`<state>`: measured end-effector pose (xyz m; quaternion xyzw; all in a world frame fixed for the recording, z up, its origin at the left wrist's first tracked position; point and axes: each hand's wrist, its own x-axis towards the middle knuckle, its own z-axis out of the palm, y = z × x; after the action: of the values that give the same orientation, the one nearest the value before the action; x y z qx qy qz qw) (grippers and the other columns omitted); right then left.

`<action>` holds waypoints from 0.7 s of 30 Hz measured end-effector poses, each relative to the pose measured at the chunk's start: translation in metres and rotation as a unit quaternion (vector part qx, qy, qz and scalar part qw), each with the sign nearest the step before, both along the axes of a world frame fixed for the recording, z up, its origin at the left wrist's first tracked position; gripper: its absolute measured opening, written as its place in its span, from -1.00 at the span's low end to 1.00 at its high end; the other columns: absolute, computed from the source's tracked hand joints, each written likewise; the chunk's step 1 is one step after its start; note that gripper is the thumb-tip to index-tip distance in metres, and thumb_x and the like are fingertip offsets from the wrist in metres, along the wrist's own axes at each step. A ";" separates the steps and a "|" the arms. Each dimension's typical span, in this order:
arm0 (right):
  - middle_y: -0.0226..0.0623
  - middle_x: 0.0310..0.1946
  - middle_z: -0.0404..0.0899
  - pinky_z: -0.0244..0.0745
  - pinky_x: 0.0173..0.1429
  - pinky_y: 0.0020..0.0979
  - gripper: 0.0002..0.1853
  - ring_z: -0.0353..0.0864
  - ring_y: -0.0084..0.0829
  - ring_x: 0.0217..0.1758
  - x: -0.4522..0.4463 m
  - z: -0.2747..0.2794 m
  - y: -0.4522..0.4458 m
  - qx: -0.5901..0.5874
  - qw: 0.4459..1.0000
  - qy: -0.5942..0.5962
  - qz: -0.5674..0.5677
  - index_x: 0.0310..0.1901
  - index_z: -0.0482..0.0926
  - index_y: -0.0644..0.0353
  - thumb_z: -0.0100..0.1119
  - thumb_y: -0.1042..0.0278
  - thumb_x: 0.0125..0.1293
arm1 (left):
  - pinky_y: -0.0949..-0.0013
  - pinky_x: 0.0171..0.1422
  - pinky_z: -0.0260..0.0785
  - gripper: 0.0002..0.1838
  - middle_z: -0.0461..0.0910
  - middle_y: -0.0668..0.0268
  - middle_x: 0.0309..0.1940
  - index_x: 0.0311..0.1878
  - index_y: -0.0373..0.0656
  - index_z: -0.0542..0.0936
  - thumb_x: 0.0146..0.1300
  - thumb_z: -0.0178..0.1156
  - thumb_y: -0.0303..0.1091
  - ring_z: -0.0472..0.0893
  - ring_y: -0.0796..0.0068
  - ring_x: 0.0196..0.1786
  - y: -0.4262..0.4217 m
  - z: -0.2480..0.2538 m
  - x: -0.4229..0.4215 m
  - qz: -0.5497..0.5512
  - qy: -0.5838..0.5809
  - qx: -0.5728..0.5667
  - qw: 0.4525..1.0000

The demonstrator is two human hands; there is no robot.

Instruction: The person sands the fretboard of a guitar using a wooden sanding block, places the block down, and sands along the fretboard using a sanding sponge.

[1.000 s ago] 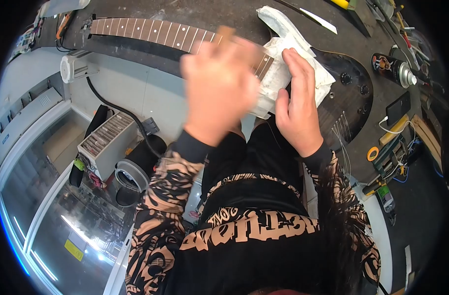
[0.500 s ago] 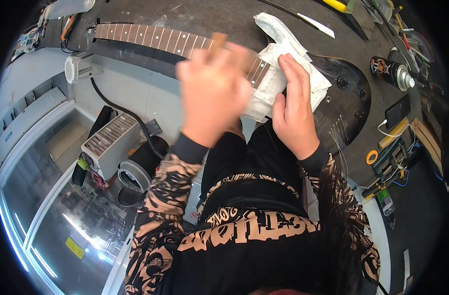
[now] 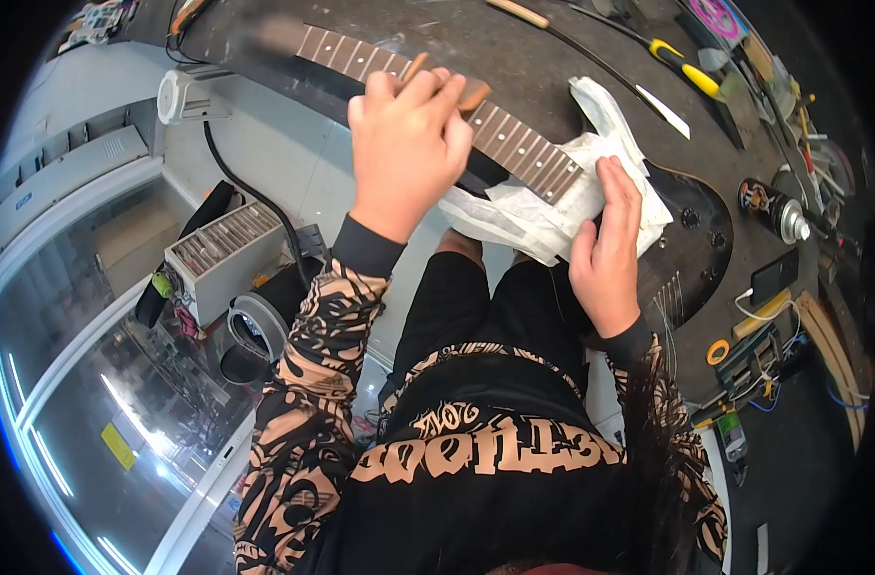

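Observation:
A dark electric guitar lies across the bench, its brown fretboard (image 3: 526, 150) showing metal frets and pale dot inlays. My left hand (image 3: 409, 144) is closed from above on a small brown block (image 3: 475, 98), which rests across the fretboard about mid-neck. Only the block's ends show past my fingers. White masking paper (image 3: 529, 213) covers part of the guitar body (image 3: 704, 206) around the end of the neck. My right hand (image 3: 610, 244) lies on this paper near the fretboard's end, fingers stretched out, holding nothing. Loose strings (image 3: 669, 297) trail from the body.
Right of the guitar are a spray can (image 3: 773, 211), a phone (image 3: 775, 278) with a white cable and an orange tape roll (image 3: 717, 352). A yellow-black handled tool (image 3: 685, 67) lies at the back. Below left stands a white box (image 3: 222, 254) beside a black hose.
My left hand has slid with the block along the fretboard toward the headstock, baring more frets near the body. My right hand stays on the paper. The whole view has shifted.

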<state>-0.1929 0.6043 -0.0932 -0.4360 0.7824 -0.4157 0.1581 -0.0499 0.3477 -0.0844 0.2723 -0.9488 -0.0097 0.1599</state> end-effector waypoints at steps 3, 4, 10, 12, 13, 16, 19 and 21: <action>0.18 0.64 0.47 0.23 0.94 0.20 -0.09 0.41 0.27 0.82 0.002 0.001 -0.006 0.019 0.999 0.042 0.007 0.77 0.40 0.36 0.07 0.87 0.31 | -0.08 0.16 0.44 -0.51 0.84 0.39 0.17 0.29 -0.03 0.90 0.31 0.36 -0.25 0.66 0.06 0.16 0.050 0.012 -0.020 -0.052 0.001 0.089 0.995; 0.18 0.63 0.48 0.23 0.93 0.22 -0.10 0.42 0.27 0.80 0.002 0.002 -0.010 0.026 0.998 0.051 0.009 0.76 0.41 0.35 0.08 0.86 0.31 | -0.09 0.18 0.45 -0.53 0.82 0.39 0.11 0.26 -0.03 0.88 0.29 0.36 -0.25 0.66 0.05 0.18 0.066 0.008 -0.021 -0.095 0.042 0.098 0.990; 0.04 0.58 0.56 0.29 0.81 0.16 -0.13 0.51 0.16 0.67 0.009 0.022 -0.054 0.094 0.990 0.105 0.025 0.72 0.51 0.23 0.18 0.79 0.31 | -0.13 0.18 0.46 -0.61 0.80 0.33 0.01 0.20 -0.03 0.86 0.34 0.33 -0.25 0.62 0.00 0.16 -0.128 0.017 0.041 0.055 0.051 -0.015 0.997; 0.00 0.56 0.58 0.29 0.79 0.11 -0.13 0.52 0.12 0.66 0.017 0.028 -0.081 0.116 0.987 0.109 0.022 0.71 0.53 0.19 0.21 0.77 0.31 | -0.12 0.22 0.46 -0.55 0.81 0.33 0.03 0.27 -0.02 0.87 0.34 0.35 -0.24 0.62 0.01 0.18 -0.119 0.019 0.038 0.061 -0.005 0.045 0.997; 0.00 0.56 0.58 0.29 0.79 0.11 -0.13 0.52 0.12 0.66 0.021 0.031 -0.095 0.126 0.986 0.107 0.024 0.71 0.53 0.19 0.22 0.77 0.31 | -0.14 0.23 0.46 -0.50 0.83 0.37 0.06 0.34 0.01 0.86 0.34 0.36 -0.22 0.62 0.04 0.18 -0.106 0.014 0.037 -0.010 0.020 0.063 0.998; 0.02 0.54 0.57 0.33 0.77 0.12 -0.14 0.53 0.14 0.62 0.035 0.040 -0.138 0.154 0.981 0.109 0.036 0.71 0.53 0.19 0.24 0.75 0.32 | -0.12 0.25 0.46 -0.53 0.87 0.40 0.18 0.32 0.04 0.88 0.37 0.36 -0.21 0.63 0.08 0.19 -0.143 0.017 0.054 -0.042 0.036 0.125 0.991; 0.03 0.54 0.56 0.35 0.75 0.12 -0.14 0.53 0.15 0.61 0.048 0.047 -0.177 0.179 0.977 0.110 0.037 0.72 0.52 0.20 0.25 0.74 0.32 | -0.04 0.24 0.46 -0.57 0.89 0.42 0.26 0.25 -0.02 0.94 0.36 0.40 -0.23 0.65 0.15 0.22 -0.237 0.016 0.075 0.051 0.063 0.049 0.996; 0.04 0.55 0.56 0.36 0.74 0.12 -0.14 0.53 0.16 0.61 0.056 0.046 -0.199 0.198 0.973 0.109 0.035 0.72 0.52 0.20 0.25 0.73 0.31 | -0.03 0.23 0.45 -0.57 0.89 0.40 0.28 0.25 -0.03 0.94 0.38 0.38 -0.24 0.65 0.16 0.21 -0.214 0.023 0.067 0.000 0.049 0.117 0.992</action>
<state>-0.1372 0.4051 -0.0475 -0.4659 0.8459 -0.1965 0.1697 0.0168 0.1338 -0.0618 0.2879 -0.9323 -0.1342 0.1729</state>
